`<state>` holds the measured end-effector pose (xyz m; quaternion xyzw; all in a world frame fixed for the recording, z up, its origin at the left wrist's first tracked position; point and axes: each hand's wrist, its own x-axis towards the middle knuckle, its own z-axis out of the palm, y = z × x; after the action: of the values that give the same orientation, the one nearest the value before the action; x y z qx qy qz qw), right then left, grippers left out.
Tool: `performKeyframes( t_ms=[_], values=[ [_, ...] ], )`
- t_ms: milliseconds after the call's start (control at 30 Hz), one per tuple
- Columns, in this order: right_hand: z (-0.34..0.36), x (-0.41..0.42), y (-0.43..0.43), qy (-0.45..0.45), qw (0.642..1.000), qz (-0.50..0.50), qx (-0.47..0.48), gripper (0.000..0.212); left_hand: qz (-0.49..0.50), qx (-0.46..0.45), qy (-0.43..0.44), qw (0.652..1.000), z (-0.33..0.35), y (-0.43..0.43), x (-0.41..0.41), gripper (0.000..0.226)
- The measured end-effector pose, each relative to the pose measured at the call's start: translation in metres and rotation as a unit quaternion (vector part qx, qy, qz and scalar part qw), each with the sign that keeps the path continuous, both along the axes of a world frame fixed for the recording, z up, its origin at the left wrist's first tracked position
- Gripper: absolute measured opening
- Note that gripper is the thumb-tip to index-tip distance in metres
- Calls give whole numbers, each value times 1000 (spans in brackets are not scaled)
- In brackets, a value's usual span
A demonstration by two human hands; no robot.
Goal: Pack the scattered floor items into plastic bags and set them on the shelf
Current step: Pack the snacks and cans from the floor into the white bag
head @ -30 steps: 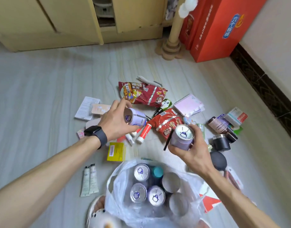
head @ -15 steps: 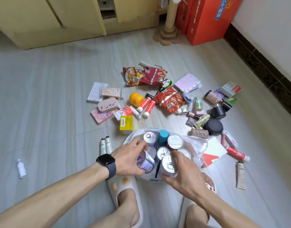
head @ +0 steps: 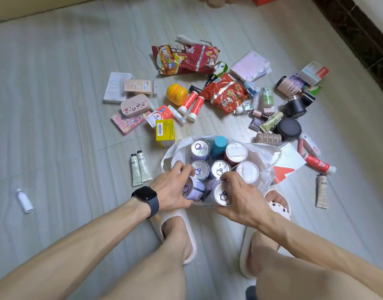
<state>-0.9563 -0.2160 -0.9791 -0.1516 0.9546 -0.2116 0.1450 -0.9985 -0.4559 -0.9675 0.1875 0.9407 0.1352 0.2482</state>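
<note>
Left hand [head: 169,189] fingers curl round left can [head: 193,190], right hand [head: 242,198] fingers round right can [head: 222,195], both at near rim of bag [head: 266,156]. Bag on floor [head: 56,126], cans packed tight. Clutter [head: 225,96] crowds its far and right edges; more bare floor left.

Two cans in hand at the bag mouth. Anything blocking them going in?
Nothing visible. Left hand grips the left can, right hand the right can, both at the plastic bag's near edge. Upright cans and a teal bottle fill the far side only; the hands hide the space beneath.
</note>
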Motion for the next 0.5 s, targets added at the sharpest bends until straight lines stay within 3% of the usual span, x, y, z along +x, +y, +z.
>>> performKeyframes(
  t_ms=[267,500],
  values=[
    [-3,2,-6,-126,975,-163,-79,75,18,-32,-52,998,-27,6,0,69],
    [-12,4,-9,-83,993,-78,-32,58,-54,-104,-64,991,-33,11,8,65]
  ],
)
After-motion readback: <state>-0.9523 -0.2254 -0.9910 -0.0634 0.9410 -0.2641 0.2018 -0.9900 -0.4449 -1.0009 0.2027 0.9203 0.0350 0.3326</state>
